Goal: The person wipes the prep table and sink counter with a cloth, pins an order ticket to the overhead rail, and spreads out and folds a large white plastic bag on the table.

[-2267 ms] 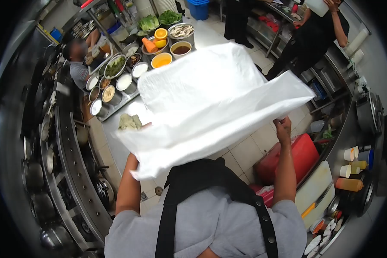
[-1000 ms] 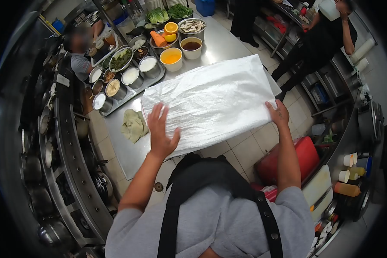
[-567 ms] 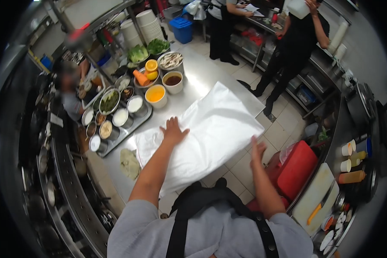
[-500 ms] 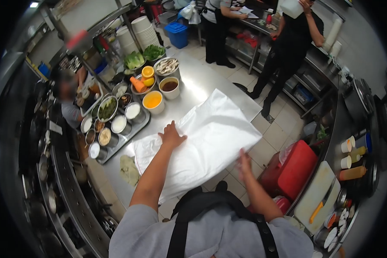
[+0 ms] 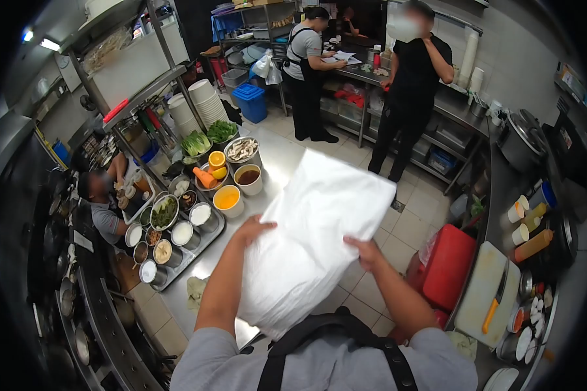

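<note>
A large white sheet (image 5: 313,234), soft and creased like a sack or folded cloth, hangs in front of me over the steel table's near edge. Whether it is cloth or plastic, I cannot tell. My left hand (image 5: 251,231) grips its left edge, with the fingers partly hidden. On the opposite edge, my right hand (image 5: 365,253) holds it with the thumb on top and the other fingers beneath. A crumpled greenish cloth (image 5: 195,292) lies on the table beside my left forearm.
The steel table (image 5: 277,146) carries a tray (image 5: 214,242) of several filled containers, cups of orange liquid (image 5: 227,199) and brown sauce (image 5: 248,177), and bowls of vegetables. A red cooler box (image 5: 442,264) stands at right, near a cutting board (image 5: 481,296) with a knife (image 5: 496,303). Three people are nearby.
The white sheet has been lifted off the table and drawn towards me. My left hand has gone from lying spread on it to gripping its edge; my right hand has closed on the other edge.
</note>
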Demonstrator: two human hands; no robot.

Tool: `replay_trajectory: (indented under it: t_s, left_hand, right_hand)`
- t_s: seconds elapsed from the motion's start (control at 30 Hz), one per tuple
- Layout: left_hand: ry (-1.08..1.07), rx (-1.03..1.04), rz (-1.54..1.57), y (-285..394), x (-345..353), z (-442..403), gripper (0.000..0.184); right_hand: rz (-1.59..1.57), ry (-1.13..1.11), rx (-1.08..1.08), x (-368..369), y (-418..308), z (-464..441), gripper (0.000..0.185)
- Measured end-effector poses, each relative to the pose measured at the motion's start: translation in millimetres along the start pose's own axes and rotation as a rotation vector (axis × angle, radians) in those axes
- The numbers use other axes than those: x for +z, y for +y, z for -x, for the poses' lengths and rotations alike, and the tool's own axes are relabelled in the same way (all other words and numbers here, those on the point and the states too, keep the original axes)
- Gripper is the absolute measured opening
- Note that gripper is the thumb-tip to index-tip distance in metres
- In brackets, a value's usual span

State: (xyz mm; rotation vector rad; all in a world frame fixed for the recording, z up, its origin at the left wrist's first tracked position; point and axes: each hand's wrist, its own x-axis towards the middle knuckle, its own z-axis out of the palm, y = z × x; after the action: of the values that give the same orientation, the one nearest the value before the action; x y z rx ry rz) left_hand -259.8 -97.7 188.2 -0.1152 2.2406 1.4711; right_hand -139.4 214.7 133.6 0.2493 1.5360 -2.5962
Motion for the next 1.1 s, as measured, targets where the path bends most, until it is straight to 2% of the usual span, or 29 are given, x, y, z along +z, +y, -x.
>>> replay_trajectory:
  t_s: [0.03,0.1,0.17,0.23,0.27,0.3,0.37,0.43,0.57,0.6,0.67,0.7,0.77,0.8,0.87,0.93,0.97,1.1]
  left_hand:
    - [0.058,0.094,0.021,8.9,-5.6,-2.4,0.064]
    - [-0.049,0.389,0.283,25.8,-29.3,-18.2,0.066]
    - [-0.049,0.557,0.261,66.6,-49.1,11.5,0.073]
    - [-0.18,0.552,0.179,79.2,-72.4,21.9,0.082]
    - [-0.243,0.554,0.135,81.6,-85.0,25.7,0.086]
    - [-0.145,0.676,-0.028,75.6,-96.7,27.4,0.083]
    - [0.053,0.91,-0.364,49.3,-110.0,25.1,0.076]
    - [-0.136,0.611,0.823,17.3,-100.6,18.7,0.054]
    - [0.067,0.568,0.308,-66.5,-76.8,-23.7,0.057]
    - [0.118,0.544,0.185,-89.0,-69.7,-26.6,0.057]
    - [0.22,0.821,-0.306,-95.6,-48.3,24.6,0.053]
    - [0.262,1.11,-0.691,-79.7,-34.0,72.6,0.048]
    - [0.299,0.961,-0.74,-129.4,-9.4,81.3,0.027]
    - [0.202,0.911,-0.809,-152.7,-2.9,91.5,0.039]
    - [0.018,0.803,-0.788,-178.0,7.2,110.2,0.047]
    - [-0.13,0.705,-0.821,-192.8,9.3,116.9,0.062]
    - [-0.144,0.699,-0.797,-197.4,7.7,116.0,0.06]
    - [-0.198,0.685,-0.667,-231.3,8.5,94.8,0.047]
  right_hand:
    - [0.053,-0.017,-0.039,8.5,-23.5,-3.9,0.068]
    - [0.232,-0.044,-0.139,27.4,-79.3,-5.0,0.062]
    - [0.465,-0.035,-0.36,42.4,-124.4,-1.7,0.058]
    - [0.617,-0.087,-0.515,58.5,-158.8,14.4,0.047]
    - [0.803,-0.094,-0.5,68.0,-175.0,25.0,0.046]
    - [0.987,-0.098,-0.486,74.2,-186.4,32.1,0.045]
    - [1.377,-0.05,-1.21,18.3,-158.1,2.3,0.035]
    - [1.366,-0.209,-1.234,28.0,-165.0,6.8,0.032]
    - [1.341,-0.55,-1.209,45.2,-171.8,26.9,0.028]
    - [1.345,-0.537,-1.211,35.8,-155.1,22.7,0.029]
    - [1.402,-0.503,-1.176,8.1,-104.9,16.7,0.03]
    - [1.43,-0.486,-1.053,8.8,-88.8,29.3,0.032]
    - [1.558,-0.534,-0.944,-3.1,-54.4,48.6,0.034]
    - [1.577,-0.56,-0.883,-11.2,-35.0,59.8,0.034]
    - [1.615,-0.614,-0.784,-29.9,-1.4,66.7,0.036]
    - [1.675,-0.641,-0.81,-43.2,22.1,60.7,0.036]
    - [1.706,-0.644,-0.826,-48.0,30.3,61.1,0.037]
    - [1.44,-0.654,-0.67,-39.9,33.3,49.0,0.035]
